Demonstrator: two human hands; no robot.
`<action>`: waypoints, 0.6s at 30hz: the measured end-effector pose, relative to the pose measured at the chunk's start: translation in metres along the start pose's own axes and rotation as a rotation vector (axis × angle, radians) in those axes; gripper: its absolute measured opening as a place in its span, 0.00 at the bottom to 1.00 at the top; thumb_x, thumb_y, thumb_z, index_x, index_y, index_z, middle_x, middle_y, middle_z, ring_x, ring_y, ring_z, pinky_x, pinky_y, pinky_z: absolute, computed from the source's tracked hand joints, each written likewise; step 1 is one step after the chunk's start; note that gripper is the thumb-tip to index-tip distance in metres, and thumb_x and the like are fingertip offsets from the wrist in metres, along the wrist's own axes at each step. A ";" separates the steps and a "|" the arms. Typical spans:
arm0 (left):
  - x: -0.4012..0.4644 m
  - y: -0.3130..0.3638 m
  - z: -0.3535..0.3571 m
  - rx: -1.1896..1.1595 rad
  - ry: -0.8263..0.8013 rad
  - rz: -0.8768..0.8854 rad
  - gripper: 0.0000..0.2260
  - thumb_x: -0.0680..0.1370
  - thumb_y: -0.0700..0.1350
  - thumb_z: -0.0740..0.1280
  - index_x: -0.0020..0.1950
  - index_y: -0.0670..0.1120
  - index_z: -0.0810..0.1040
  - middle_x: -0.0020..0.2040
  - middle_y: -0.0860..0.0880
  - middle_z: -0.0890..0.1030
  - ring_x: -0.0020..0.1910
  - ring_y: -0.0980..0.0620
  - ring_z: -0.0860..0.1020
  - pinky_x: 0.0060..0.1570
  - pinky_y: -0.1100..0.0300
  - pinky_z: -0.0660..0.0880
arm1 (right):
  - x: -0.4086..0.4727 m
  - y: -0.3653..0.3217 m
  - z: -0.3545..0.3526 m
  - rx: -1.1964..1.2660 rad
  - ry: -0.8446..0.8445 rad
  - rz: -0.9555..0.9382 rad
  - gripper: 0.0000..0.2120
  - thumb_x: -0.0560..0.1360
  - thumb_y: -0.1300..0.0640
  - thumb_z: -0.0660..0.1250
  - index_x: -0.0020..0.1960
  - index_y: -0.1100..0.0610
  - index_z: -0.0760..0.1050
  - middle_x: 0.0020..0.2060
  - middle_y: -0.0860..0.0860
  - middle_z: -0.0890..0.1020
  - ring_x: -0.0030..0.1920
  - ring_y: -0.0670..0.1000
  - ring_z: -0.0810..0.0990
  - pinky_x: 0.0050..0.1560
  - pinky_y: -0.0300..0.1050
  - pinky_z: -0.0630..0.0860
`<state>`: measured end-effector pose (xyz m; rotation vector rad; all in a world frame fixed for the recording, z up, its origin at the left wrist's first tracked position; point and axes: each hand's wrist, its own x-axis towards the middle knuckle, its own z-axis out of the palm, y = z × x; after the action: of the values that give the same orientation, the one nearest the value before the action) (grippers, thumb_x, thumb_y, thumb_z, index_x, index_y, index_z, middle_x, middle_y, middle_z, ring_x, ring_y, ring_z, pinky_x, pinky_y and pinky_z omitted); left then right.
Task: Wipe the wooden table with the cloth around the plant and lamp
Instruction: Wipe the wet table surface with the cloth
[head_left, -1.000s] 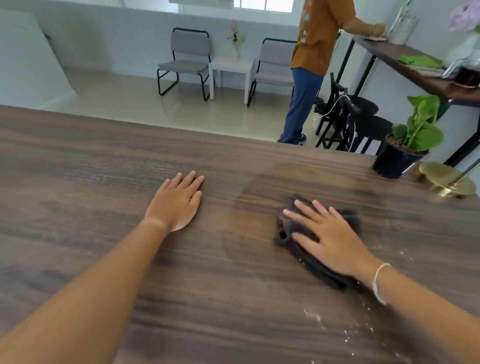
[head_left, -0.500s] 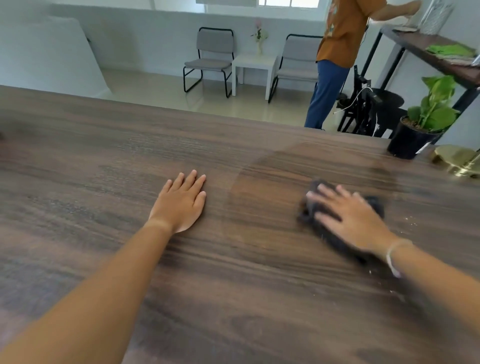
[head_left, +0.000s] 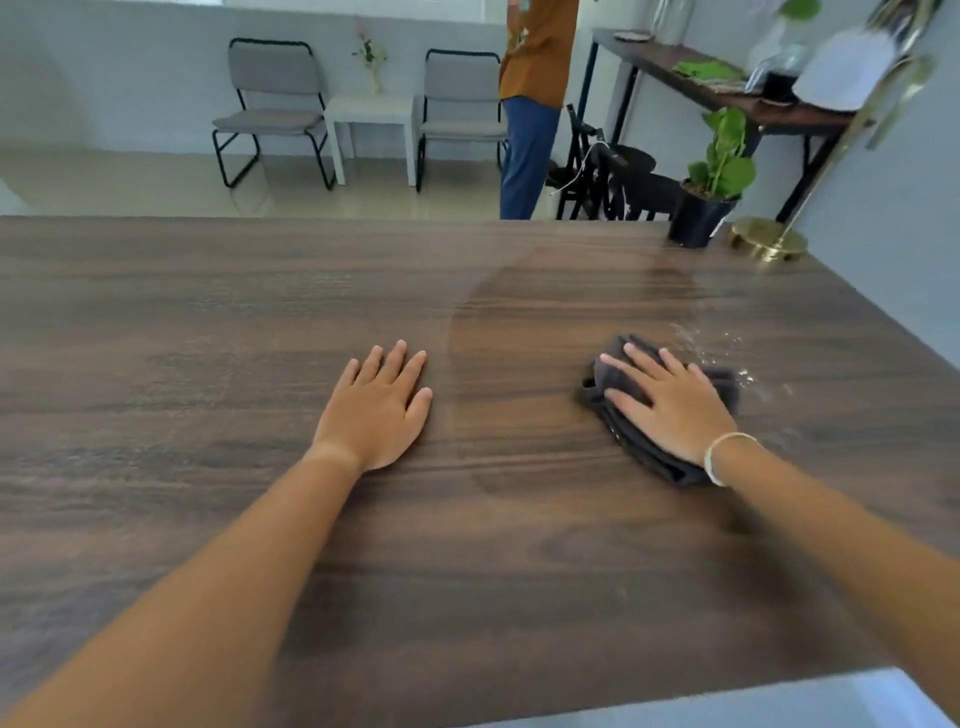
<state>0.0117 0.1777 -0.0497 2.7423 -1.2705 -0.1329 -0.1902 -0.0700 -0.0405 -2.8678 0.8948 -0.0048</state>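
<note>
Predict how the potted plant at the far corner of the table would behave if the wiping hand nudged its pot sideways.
The potted plant would probably slide rather than roll, since its dark pot sits flat on the smooth wooden table. It may tip easily: the leafy stem rises well above a narrow pot. Pushed right, it would likely bump the brass lamp base close beside it.

1. I see what looks like an office lounge or waiting area: two grey metal-framed chairs (head_left: 270, 104) flank a small white side table (head_left: 371, 111).
2. A dark console table (head_left: 670, 60) lines the pale wall.
</note>
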 end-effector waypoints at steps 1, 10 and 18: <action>-0.005 0.000 0.000 -0.004 0.005 0.015 0.24 0.80 0.54 0.45 0.76 0.52 0.48 0.78 0.49 0.47 0.77 0.48 0.47 0.75 0.51 0.44 | 0.015 -0.011 0.000 0.007 0.010 0.112 0.26 0.76 0.35 0.45 0.74 0.36 0.50 0.77 0.44 0.53 0.77 0.57 0.49 0.74 0.59 0.48; -0.033 -0.012 0.000 -0.053 -0.003 0.040 0.23 0.81 0.50 0.46 0.76 0.51 0.50 0.78 0.52 0.49 0.77 0.48 0.48 0.74 0.52 0.44 | -0.144 -0.075 0.019 0.117 0.016 -0.316 0.26 0.72 0.34 0.42 0.70 0.31 0.52 0.73 0.35 0.50 0.74 0.44 0.45 0.73 0.48 0.42; -0.039 -0.008 0.000 -0.028 -0.009 0.008 0.23 0.81 0.49 0.46 0.76 0.50 0.50 0.78 0.50 0.49 0.77 0.46 0.48 0.75 0.50 0.45 | -0.081 -0.090 0.025 0.048 0.058 0.041 0.26 0.77 0.37 0.47 0.74 0.39 0.53 0.77 0.45 0.55 0.76 0.59 0.50 0.74 0.59 0.46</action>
<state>-0.0076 0.2131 -0.0500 2.7161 -1.2713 -0.1613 -0.2049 0.0524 -0.0503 -2.8175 0.9511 -0.1037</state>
